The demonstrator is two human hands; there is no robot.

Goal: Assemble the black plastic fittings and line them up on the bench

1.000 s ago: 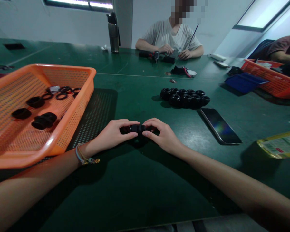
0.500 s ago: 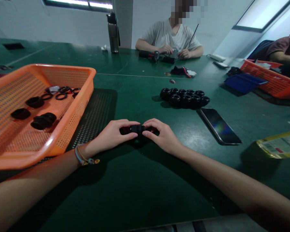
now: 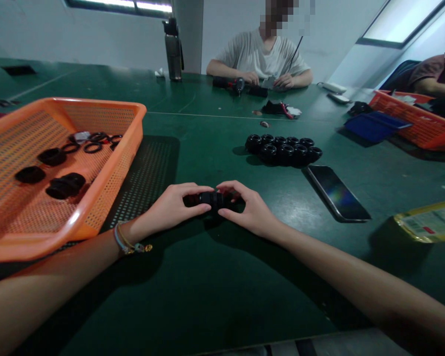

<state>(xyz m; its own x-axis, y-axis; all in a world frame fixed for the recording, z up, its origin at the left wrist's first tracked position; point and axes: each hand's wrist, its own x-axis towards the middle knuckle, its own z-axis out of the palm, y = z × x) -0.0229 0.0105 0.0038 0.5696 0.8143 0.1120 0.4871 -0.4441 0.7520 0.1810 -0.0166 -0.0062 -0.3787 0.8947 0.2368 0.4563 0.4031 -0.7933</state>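
A black ribbed threaded fitting (image 3: 212,199) lies sideways between my hands, just over the green table (image 3: 207,287). My left hand (image 3: 176,201) is closed round its left part, thumb in front and fingers behind. At the right end, my right hand (image 3: 250,210) curls round it, thumb at the lower edge and fingertips at the upper edge. The part inside my right palm is dark and partly hidden. Several similar black fittings (image 3: 285,151) stand grouped beyond my right hand.
On the left an orange basket (image 3: 77,225) holds black fittings and rings (image 3: 92,147). A phone (image 3: 335,193) and a yellow-edged pack (image 3: 430,220) lie right. Farther off are a bottle (image 3: 173,52), a blue tray (image 3: 376,126), another orange basket (image 3: 419,123) and two people.
My right thumb and fingers have spread slightly wider round the fitting's right end, uncovering more of its ribbed ring. My left hand keeps its hold.
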